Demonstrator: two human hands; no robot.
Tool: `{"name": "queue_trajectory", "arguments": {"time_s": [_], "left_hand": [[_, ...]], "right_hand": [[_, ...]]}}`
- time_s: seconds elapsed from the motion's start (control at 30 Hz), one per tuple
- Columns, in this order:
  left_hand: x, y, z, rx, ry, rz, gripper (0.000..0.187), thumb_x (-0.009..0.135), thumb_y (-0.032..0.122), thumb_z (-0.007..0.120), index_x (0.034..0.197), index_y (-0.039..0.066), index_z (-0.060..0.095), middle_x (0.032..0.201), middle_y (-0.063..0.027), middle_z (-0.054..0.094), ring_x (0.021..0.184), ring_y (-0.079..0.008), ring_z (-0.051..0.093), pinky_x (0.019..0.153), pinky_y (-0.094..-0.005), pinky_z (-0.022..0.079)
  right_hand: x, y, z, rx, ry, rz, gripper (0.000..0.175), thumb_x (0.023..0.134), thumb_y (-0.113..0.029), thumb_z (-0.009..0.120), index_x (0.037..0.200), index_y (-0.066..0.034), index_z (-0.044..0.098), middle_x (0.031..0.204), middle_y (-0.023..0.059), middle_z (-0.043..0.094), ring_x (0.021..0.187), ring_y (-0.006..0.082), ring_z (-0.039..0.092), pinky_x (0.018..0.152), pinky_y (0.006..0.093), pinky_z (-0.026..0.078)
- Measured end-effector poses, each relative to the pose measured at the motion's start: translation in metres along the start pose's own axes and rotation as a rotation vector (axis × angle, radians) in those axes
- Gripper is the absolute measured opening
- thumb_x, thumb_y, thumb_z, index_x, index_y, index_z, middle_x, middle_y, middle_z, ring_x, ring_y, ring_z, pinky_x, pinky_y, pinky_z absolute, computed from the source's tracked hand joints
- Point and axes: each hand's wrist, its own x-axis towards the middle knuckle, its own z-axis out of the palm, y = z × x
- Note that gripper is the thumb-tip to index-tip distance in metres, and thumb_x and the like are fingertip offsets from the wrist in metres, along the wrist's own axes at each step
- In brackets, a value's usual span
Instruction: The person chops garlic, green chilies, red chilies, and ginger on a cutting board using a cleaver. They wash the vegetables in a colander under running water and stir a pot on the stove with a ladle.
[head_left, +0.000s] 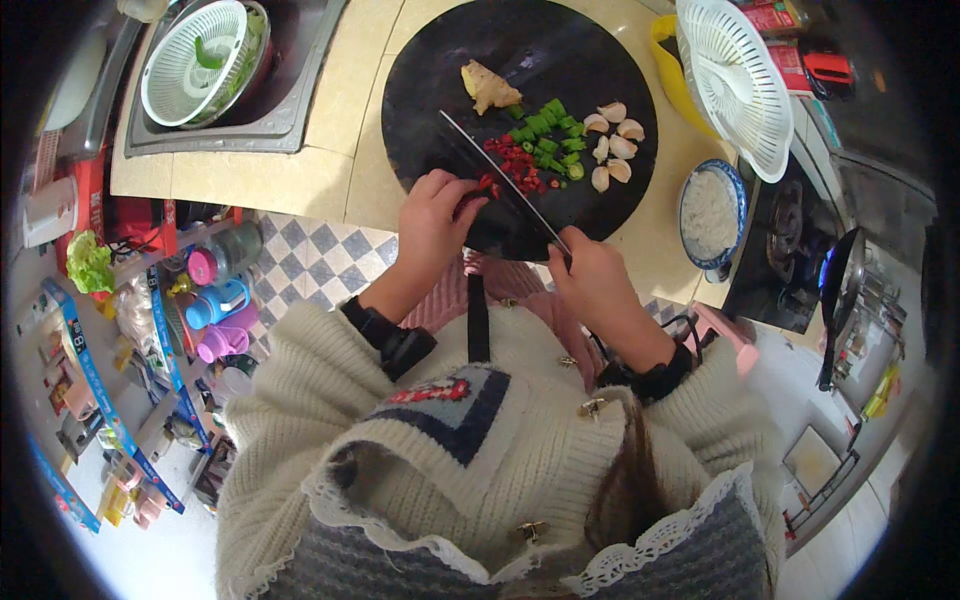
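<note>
On a round black cutting board (420, 112), my right hand (592, 266) grips the handle of a kitchen knife (501, 176). Its blade slants up to the left, edge-on to my view. Left of the blade, the fingertips of my left hand (437, 221) hold a red chili pepper (486, 184) down on the board. Chopped red chili (517, 161) lies along the blade's far side. Beyond it are cut green pepper pieces (555, 124), a piece of ginger root (491, 86) and several garlic cloves (621, 146).
A bowl of white rice-like food (709, 214) stands right of the board, below a white plastic colander (739, 75). Farther right, a black pan (840, 285) sits over a blue flame. Upper left, a sink (292, 90) holds a white strainer basket (161, 94). Shelves (105, 405) line the left side.
</note>
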Motion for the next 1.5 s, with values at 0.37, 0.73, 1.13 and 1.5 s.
{"name": "queue_trajectory", "arguments": {"time_s": [0.37, 0.73, 1.13, 1.5], "left_hand": [[0.009, -0.004, 0.012, 0.051, 0.037, 0.071, 0.009, 0.07, 0.005, 0.069, 0.078, 0.004, 0.065, 0.076, -0.0093, 0.056, 0.076, -0.0295, 0.055, 0.067, -0.0391, 0.046], [0.011, -0.004, 0.011, 0.058, 0.004, 0.069, 0.008, 0.074, 0.004, 0.065, 0.082, 0.004, 0.065, 0.079, -0.0114, 0.057, 0.076, -0.0316, 0.056, 0.067, -0.0407, 0.047], [-0.006, -0.007, -0.034, 0.01, -0.079, 0.03, 0.019, 0.074, 0.005, 0.069, 0.093, 0.004, 0.065, 0.086, -0.0121, 0.059, 0.083, -0.0322, 0.059, 0.072, -0.0387, 0.049], [-0.007, -0.006, -0.024, 0.014, -0.089, 0.066, 0.016, 0.073, 0.007, 0.07, 0.087, 0.003, 0.062, 0.087, -0.0104, 0.057, 0.082, -0.0312, 0.057, 0.069, -0.0393, 0.048]], "right_hand": [[0.01, -0.01, 0.001, -0.068, -0.112, 0.087, 0.017, 0.087, -0.016, 0.053, 0.087, 0.0011, 0.054, 0.069, 0.0266, 0.061, 0.069, 0.0452, 0.061, 0.064, 0.0523, 0.05], [0.035, -0.019, 0.021, -0.025, -0.06, 0.06, 0.019, 0.086, -0.015, 0.054, 0.094, 0.0015, 0.055, 0.075, 0.0262, 0.063, 0.072, 0.0453, 0.061, 0.066, 0.0523, 0.05], [0.009, -0.013, -0.001, 0.021, -0.015, 0.045, 0.018, 0.086, -0.018, 0.054, 0.087, 0.0005, 0.058, 0.071, 0.024, 0.062, 0.069, 0.0435, 0.061, 0.064, 0.0504, 0.049], [0.012, -0.02, 0.007, -0.023, -0.108, 0.06, 0.017, 0.086, -0.014, 0.054, 0.089, 0.0021, 0.051, 0.071, 0.0268, 0.061, 0.069, 0.0454, 0.06, 0.064, 0.0524, 0.049]]}}
